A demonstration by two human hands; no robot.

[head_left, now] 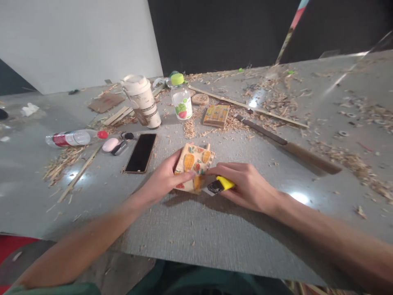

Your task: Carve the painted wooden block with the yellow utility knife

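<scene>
Strokes should clear my left hand, clamped on the fruit-patterned block toward the worktop's front edge; my right hand grips the yellow-and-black utility knife.

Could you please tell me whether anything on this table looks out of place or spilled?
Yes. Wood shavings are scattered loosely over much of the gray table, which looks messy. On the left, the red-capped bottle lies on its side, whereas the green-capped bottle stands upright.
</scene>
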